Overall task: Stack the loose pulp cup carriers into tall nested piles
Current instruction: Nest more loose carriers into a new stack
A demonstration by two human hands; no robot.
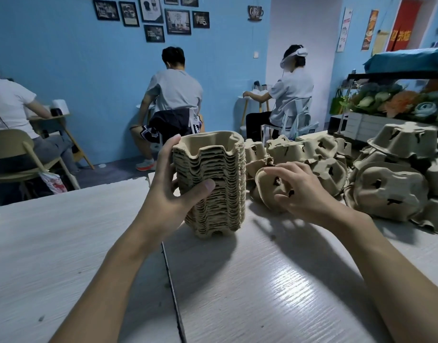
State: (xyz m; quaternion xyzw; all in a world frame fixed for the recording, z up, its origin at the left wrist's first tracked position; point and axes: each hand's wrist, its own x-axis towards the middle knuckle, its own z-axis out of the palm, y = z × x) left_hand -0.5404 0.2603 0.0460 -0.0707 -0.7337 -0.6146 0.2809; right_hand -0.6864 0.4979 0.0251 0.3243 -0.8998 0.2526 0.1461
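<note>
The pale desk (pixel 262 280) lies nearest. On it stands a tall nested pile (pixel 213 184) of pulp carriers, open side up, and the left hand (pixel 171 191) grips it, thumb across the front and fingers wrapped round the far side. Just right of it, the right hand (pixel 302 194) curls its fingers over one loose carrier (pixel 266 185), tilted at the edge of a jumbled heap (pixel 386 184) along the desk's right side. Beyond, seated people (pixel 174 95) face a blue wall (pixel 77 70).

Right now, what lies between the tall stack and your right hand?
One loose carrier, tilted, which the right hand grips; a narrow strip of table separates it from the stack. The head view shows this.
</note>
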